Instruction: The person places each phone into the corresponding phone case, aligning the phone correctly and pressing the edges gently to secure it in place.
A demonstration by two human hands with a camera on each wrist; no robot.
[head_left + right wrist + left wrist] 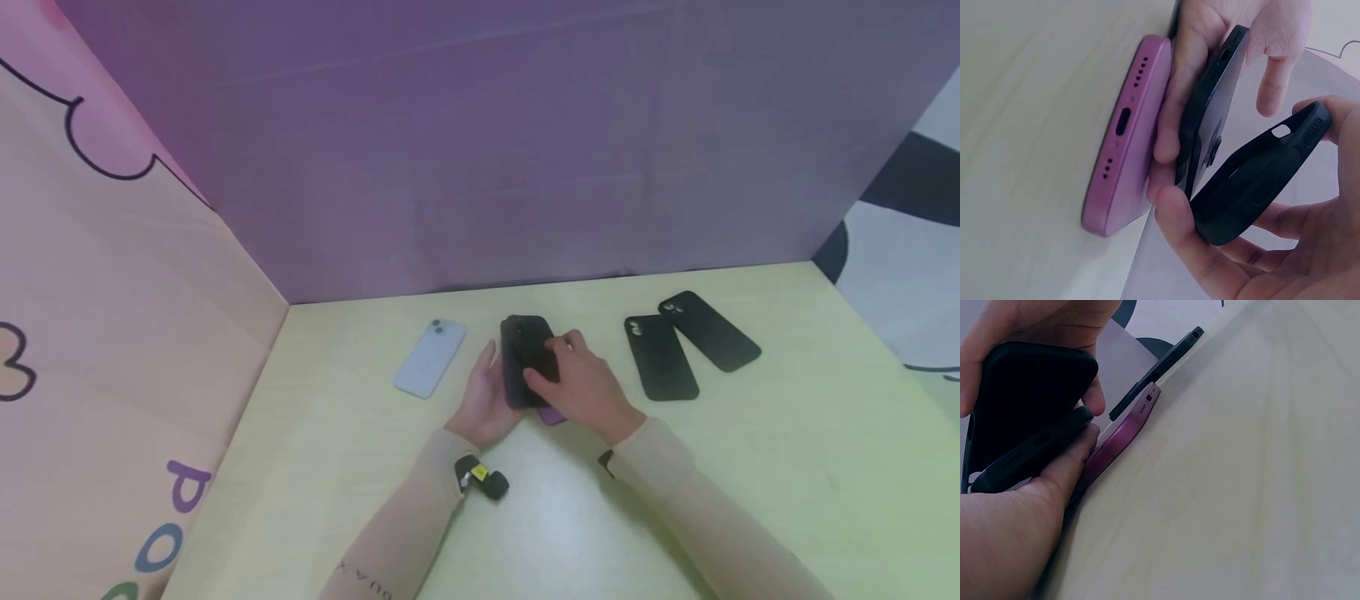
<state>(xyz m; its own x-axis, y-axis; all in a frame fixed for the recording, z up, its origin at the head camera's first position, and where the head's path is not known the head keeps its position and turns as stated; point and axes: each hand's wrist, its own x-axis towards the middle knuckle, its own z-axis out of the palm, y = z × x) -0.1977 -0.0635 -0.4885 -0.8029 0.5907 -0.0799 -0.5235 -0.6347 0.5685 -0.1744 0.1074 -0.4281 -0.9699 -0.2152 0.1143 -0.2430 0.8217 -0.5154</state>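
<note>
The black case [1257,178] is tilted just above the dark phone [1213,103], its hollow side facing the phone's back. The right hand [588,387] pinches the case between its fingers and thumb; the left hand [487,410] carries the phone on extended fingers, thumb held apart. Beneath that hand, a purple phone [1127,137] lies on the worktop [540,533]. A white phone [430,358] lies to the left; two dark cases [663,360] lie to the right, corners meeting.
</note>
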